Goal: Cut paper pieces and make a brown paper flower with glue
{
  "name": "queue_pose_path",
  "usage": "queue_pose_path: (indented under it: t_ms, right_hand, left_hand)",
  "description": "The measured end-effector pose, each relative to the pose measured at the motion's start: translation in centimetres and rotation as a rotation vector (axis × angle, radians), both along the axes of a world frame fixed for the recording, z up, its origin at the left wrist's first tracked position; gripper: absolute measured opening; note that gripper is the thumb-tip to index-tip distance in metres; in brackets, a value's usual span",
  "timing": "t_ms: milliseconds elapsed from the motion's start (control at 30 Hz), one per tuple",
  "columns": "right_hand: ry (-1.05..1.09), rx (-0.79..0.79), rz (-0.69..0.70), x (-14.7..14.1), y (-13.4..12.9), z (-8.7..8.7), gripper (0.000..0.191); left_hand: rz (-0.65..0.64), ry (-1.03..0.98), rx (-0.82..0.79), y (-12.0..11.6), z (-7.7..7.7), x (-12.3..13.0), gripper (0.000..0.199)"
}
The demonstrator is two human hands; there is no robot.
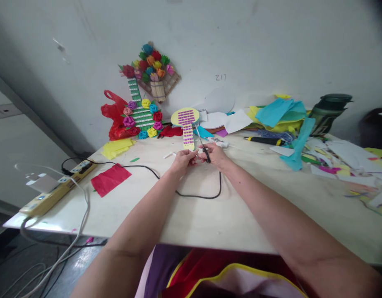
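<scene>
Far left of the left hand I've got the power strip (58,188), black cable (138,166) plugged in. Red sheet (111,180) lies between strip and left hand. Green guitar (143,117), ringed with paper flowers (145,104), stands beyond and left of that hand. White stick (169,155) just left of it. Left hand (185,159): fingers curled, tips near the right's; can't tell if they pinch anything. Yellow paddle (187,120), purple weave, foot just beyond left hand. Cable loops on my side of both hands. Right hand (216,156) grips the scissors (206,154), blades pointing away toward the paddle. Cutter (265,141) lies beyond and right of right hand; bottle (329,111) further right.
</scene>
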State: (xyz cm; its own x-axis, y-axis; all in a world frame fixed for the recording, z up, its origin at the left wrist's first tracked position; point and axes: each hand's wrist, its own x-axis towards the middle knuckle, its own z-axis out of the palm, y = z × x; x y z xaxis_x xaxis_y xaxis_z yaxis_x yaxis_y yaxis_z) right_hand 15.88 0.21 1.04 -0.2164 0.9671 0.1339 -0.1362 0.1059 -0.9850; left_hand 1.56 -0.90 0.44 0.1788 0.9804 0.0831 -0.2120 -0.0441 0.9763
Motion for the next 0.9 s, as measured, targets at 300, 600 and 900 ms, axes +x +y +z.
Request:
queue_pose_path:
  t_ms: [300,600,900]
  right_hand:
    - [0.017,0.007,-0.040,0.0,0.1,-0.1,0.042]
    - [0.013,0.148,-0.075,0.0,0.2,0.3,0.045]
    - [-0.084,0.235,-0.150,0.1,1.0,-0.5,0.047]
  left_hand:
    - [0.031,-0.053,-0.040,0.2,0.1,-0.3,0.031]
    - [-0.015,-0.182,-0.064,0.7,-0.2,-1.0,0.025]
    - [-0.005,-0.193,-0.021,0.9,-0.2,-1.6,0.019]
